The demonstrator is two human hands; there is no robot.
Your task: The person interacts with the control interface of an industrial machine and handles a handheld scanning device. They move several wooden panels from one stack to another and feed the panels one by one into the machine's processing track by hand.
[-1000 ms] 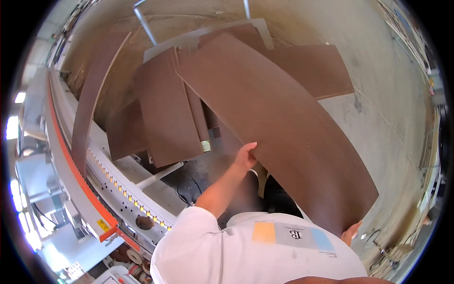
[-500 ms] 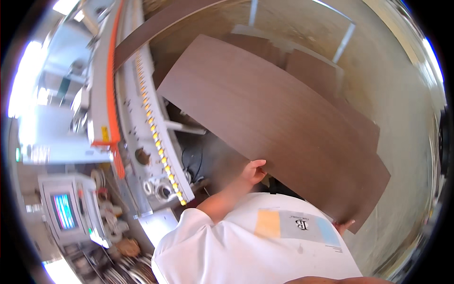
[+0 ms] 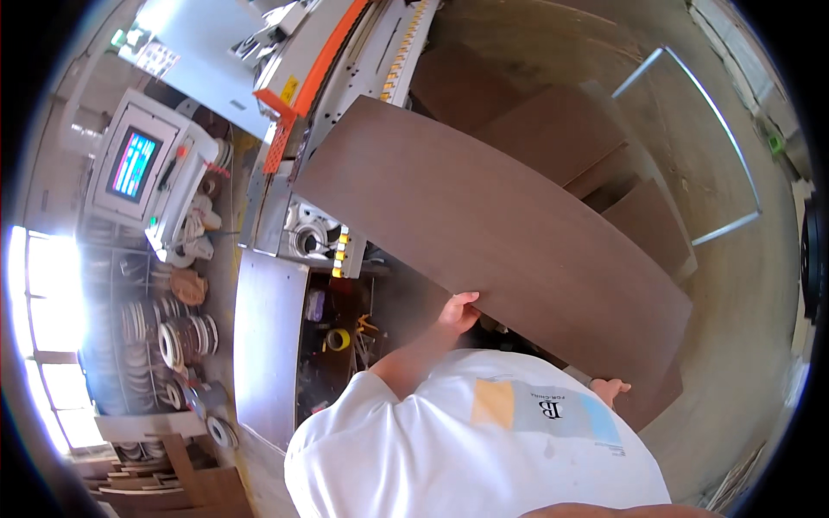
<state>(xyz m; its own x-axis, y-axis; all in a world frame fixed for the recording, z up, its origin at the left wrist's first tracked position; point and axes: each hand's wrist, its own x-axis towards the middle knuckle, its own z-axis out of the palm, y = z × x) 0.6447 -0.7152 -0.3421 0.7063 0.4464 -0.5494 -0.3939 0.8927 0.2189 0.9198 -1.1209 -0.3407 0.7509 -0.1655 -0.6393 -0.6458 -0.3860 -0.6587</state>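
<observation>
A long brown board is held up in front of my body, slanting from far left to near right. My left hand grips its near edge about midway, thumb on the top face and the other fingers hidden beneath. Close to the board's near right corner, my right hand is closed on the same edge, its fingers partly out of sight. The board's far left end overlaps the end of a long machine with an orange rail and a row of yellow rollers.
More brown panels lie low beyond the board, near a metal frame. To the left stand a control panel with a lit screen and several rolls of edging strip. A pale cabinet top with tool shelves is beside my left arm.
My view has turned left, bringing in more of the shelves and rolls. The board, still in both hands, now has its left end over the machine's end, covering some rollers.
</observation>
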